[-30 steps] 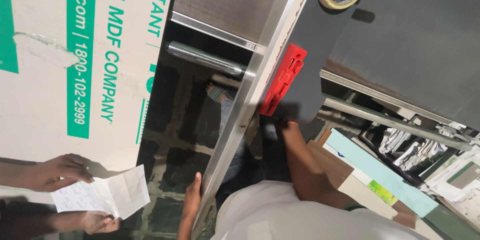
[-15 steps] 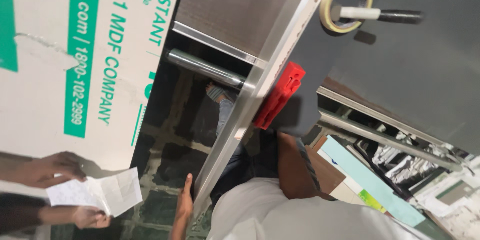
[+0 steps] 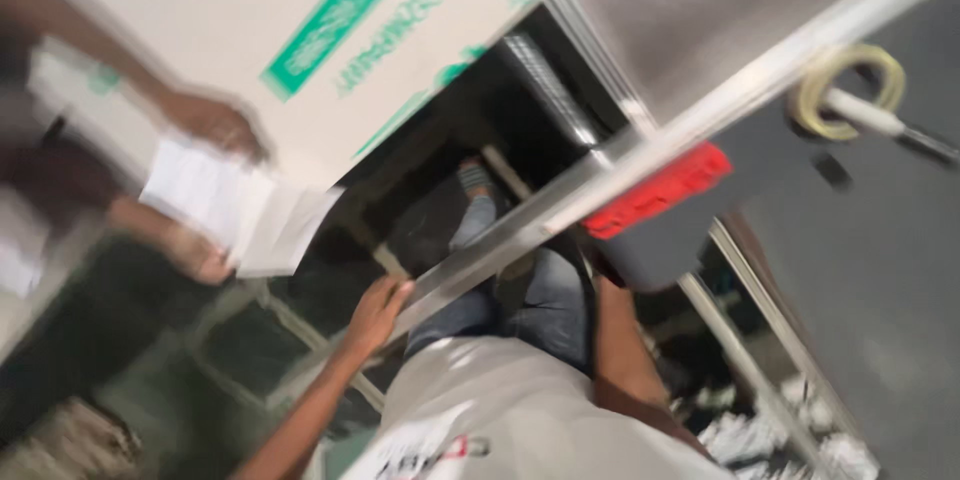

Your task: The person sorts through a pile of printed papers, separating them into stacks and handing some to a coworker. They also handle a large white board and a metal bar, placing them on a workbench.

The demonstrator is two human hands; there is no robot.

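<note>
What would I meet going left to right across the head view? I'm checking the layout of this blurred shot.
Another person's sheet of paper → left hand on the metal rail → red plastic piece → roll of tape.

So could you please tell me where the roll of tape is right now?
In the head view the roll of tape is at upper right, hanging on a peg against the dark panel, just right of the metal rail.

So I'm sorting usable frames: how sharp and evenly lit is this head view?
Head view: motion blur smears everything; the board's green print is unreadable, the paper sheet has soft edges. The left hand on the metal rail is smeared. Dark shadow under the panel; pale sheen on the upper metal.
</note>
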